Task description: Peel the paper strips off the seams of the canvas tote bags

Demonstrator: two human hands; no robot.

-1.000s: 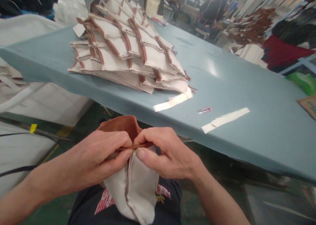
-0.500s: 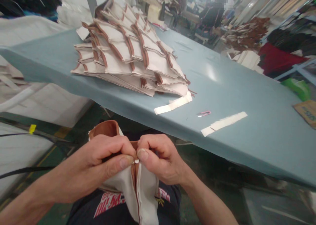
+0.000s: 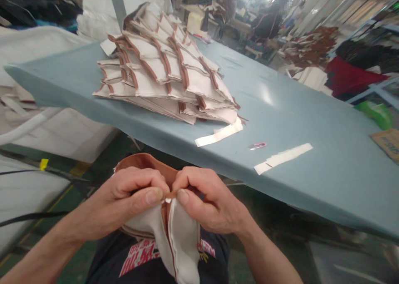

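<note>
A white and brown fabric piece (image 3: 183, 238) hangs in front of my dark shirt, its brown inner side showing at the top. My left hand (image 3: 140, 201) pinches its upper edge between thumb and fingers. Just to the right, my right hand (image 3: 205, 201) pinches the same edge, with a narrow gap between the two thumbs. A small white bit shows in that gap, above a seam that runs downward. What lies behind the curled fingers is hidden.
On the blue-green table (image 3: 280, 122) rest a large pile of white and brown pieces (image 3: 168, 72), two pale strips (image 3: 218, 135) and a pink-handled thread snipper (image 3: 258, 145). Cardboard (image 3: 386, 144) lies at the right edge. A person (image 3: 268, 24) is in the background.
My hands have moved slightly apart, and the fabric edge between them looks more stretched. More of the brown inner side shows behind the fingers.
</note>
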